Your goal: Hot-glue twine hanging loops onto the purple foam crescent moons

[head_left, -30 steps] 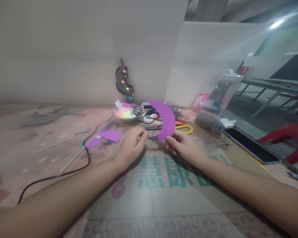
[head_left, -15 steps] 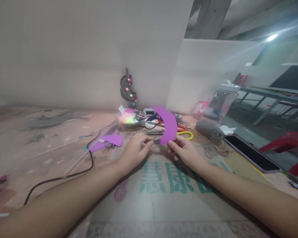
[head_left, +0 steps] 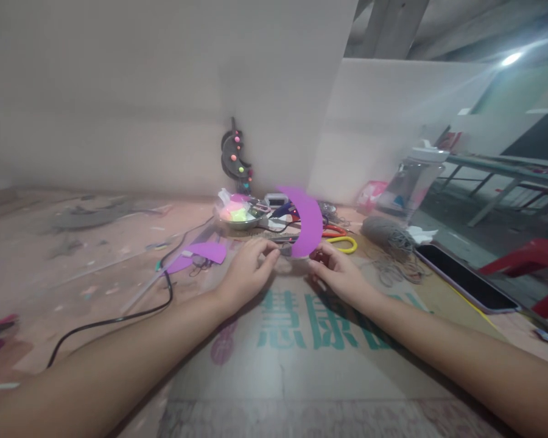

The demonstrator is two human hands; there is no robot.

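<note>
A purple crescent-shaped piece point(head_left: 309, 222), flat like foam or card, stands upright over the cardboard. My right hand point(head_left: 340, 271) is closed at its lower end, thumb and fingers pinching near the bottom edge. On the other side, my left hand point(head_left: 251, 267) is closed in a pinch just left of that end; whatever lies between its fingertips is too small to make out. Scissors with yellow handles point(head_left: 346, 245) lie behind the crescent, partly covered by it. Further left on the table rests another purple piece point(head_left: 212, 251), with a glue stick-like clear rod point(head_left: 141, 293) beside it.
Behind the hands is a bowl point(head_left: 242, 224) of colourful bits. A grey crescent ornament with pompoms point(head_left: 232, 157) leans on the wall. Grey yarn point(head_left: 386, 234), a phone point(head_left: 468, 278) and a water bottle point(head_left: 411, 182) are at right. A black cable point(head_left: 114, 327) crosses the left side.
The view has shifted slightly. The purple crescent has tilted a little, and my right fingers have moved slightly at its lower edge. My left hand keeps its pinch.
</note>
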